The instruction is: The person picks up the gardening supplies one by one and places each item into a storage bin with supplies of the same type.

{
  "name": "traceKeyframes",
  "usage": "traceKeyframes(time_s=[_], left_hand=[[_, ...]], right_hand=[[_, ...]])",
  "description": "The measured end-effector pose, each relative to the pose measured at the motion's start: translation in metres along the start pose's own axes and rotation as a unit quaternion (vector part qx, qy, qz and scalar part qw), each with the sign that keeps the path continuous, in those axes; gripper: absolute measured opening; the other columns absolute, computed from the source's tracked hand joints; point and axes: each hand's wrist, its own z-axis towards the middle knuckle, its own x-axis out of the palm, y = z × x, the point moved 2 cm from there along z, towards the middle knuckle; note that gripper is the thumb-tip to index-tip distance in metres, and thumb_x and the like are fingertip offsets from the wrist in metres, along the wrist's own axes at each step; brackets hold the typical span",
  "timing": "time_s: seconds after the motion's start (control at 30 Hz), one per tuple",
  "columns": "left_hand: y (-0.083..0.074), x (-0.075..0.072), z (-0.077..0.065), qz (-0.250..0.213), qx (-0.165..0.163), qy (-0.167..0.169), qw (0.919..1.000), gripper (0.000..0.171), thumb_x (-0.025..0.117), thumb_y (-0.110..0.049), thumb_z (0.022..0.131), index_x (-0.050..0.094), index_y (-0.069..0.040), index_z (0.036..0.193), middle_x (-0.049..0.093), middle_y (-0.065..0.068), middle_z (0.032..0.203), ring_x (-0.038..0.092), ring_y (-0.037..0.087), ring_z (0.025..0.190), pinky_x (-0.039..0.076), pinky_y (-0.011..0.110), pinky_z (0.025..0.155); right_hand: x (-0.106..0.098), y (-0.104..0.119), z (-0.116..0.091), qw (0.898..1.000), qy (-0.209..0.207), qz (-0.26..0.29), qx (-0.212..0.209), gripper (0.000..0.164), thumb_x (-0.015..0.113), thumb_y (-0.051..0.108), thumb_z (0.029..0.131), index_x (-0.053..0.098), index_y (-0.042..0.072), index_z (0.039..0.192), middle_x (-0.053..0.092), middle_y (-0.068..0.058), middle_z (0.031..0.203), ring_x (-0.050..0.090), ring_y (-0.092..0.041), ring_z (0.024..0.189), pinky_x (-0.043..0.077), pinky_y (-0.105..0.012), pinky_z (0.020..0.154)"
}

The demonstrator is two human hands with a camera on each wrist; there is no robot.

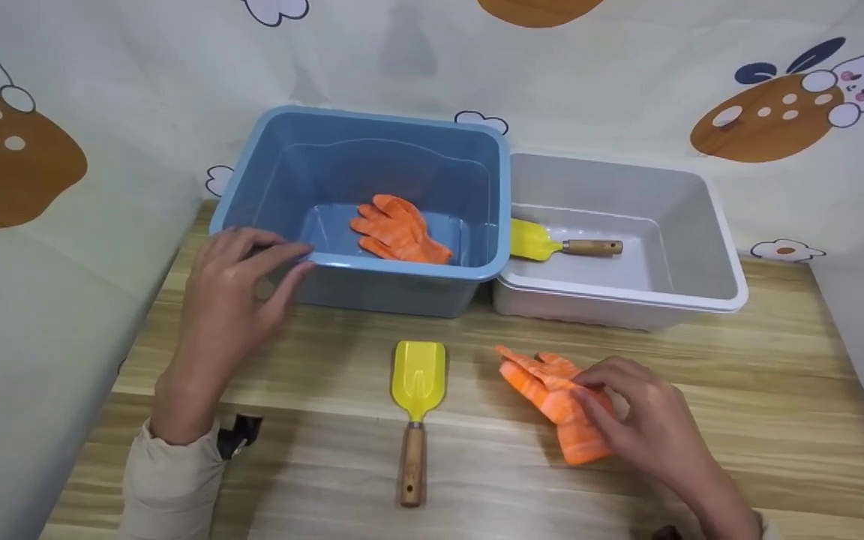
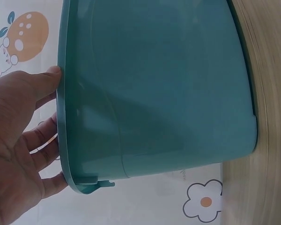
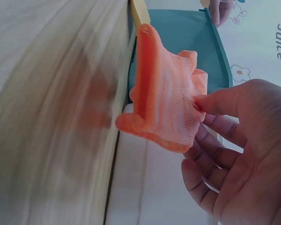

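My right hand (image 1: 646, 420) pinches an orange work glove (image 1: 556, 397) between thumb and fingers. In the right wrist view the glove (image 3: 166, 93) hangs above the wooden table, bunched where the thumb presses it. At the near left corner of a blue plastic bin (image 1: 394, 266), my left hand (image 1: 233, 292) grips the rim with thumb and fingertips. The left wrist view shows that hand (image 2: 25, 126) at the bin's rim (image 2: 62, 122). A second orange glove (image 1: 398, 232) lies inside the blue bin. Between the hands, a yellow hand shovel (image 1: 418, 375) with a wooden handle lies on the table.
Right of the blue bin stands a light grey bin (image 1: 619, 300), partly overlapped by it. Inside the grey one is another yellow shovel (image 1: 537, 240), its blade partly hidden by the blue rim. Behind both is a printed cloth backdrop (image 1: 597, 82). Wood-grain table (image 1: 312, 465) lies underneath.
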Motion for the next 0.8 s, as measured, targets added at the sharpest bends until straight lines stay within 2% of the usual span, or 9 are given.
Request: traceKeyframes(time_s=[0.13, 0.3, 0.5, 0.6, 0.8], left_hand=[[0.0, -0.002, -0.005, 0.003, 0.004, -0.005, 1.0, 0.021, 0.081, -0.02, 0.095, 0.083, -0.01, 0.113, 0.074, 0.015, 0.108, 0.063, 0.036, 0.107, 0.043, 0.054, 0.108], [-0.002, 0.001, -0.002, -0.001, -0.001, -0.009, 1.0, 0.021, 0.081, -0.019, 0.095, 0.083, -0.009, 0.114, 0.074, 0.015, 0.109, 0.063, 0.037, 0.109, 0.039, 0.058, 0.119], [-0.004, 0.001, 0.002, -0.002, -0.025, -0.004, 0.9997, 0.023, 0.082, -0.019, 0.094, 0.083, -0.01, 0.115, 0.074, 0.015, 0.11, 0.063, 0.036, 0.114, 0.031, 0.064, 0.127], [-0.002, 0.002, 0.0, -0.003, -0.027, -0.013, 0.9996, 0.022, 0.082, -0.021, 0.094, 0.083, -0.011, 0.114, 0.074, 0.014, 0.11, 0.063, 0.036, 0.113, 0.03, 0.063, 0.129], [0.0, 0.003, -0.004, -0.011, -0.018, -0.028, 0.9994, 0.021, 0.082, -0.019, 0.094, 0.084, -0.01, 0.113, 0.074, 0.015, 0.109, 0.064, 0.035, 0.11, 0.029, 0.063, 0.129]], right_hand=[[-0.006, 0.003, 0.002, 1.0, -0.003, 0.014, 0.004, 0.019, 0.085, 0.013, 0.091, 0.079, 0.031, 0.095, 0.073, 0.021, 0.096, 0.069, -0.001, 0.09, 0.056, -0.021, 0.078], [-0.015, 0.006, 0.005, 0.998, -0.037, 0.056, -0.012, 0.023, 0.084, 0.005, 0.089, 0.081, 0.026, 0.098, 0.076, 0.014, 0.098, 0.069, -0.003, 0.092, 0.05, -0.01, 0.082], [-0.029, 0.009, 0.012, 0.99, -0.072, 0.122, -0.016, 0.027, 0.08, -0.006, 0.087, 0.082, 0.017, 0.101, 0.078, 0.001, 0.098, 0.064, -0.002, 0.086, 0.049, -0.01, 0.078], [-0.037, 0.012, 0.017, 0.985, -0.087, 0.147, -0.023, 0.029, 0.078, -0.011, 0.086, 0.082, 0.014, 0.101, 0.077, 0.0, 0.094, 0.064, -0.003, 0.083, 0.05, -0.01, 0.077], [-0.052, 0.021, 0.037, 0.981, -0.095, 0.162, -0.053, 0.026, 0.076, -0.014, 0.085, 0.081, 0.009, 0.098, 0.076, 0.0, 0.093, 0.066, -0.005, 0.084, 0.052, -0.012, 0.078]])
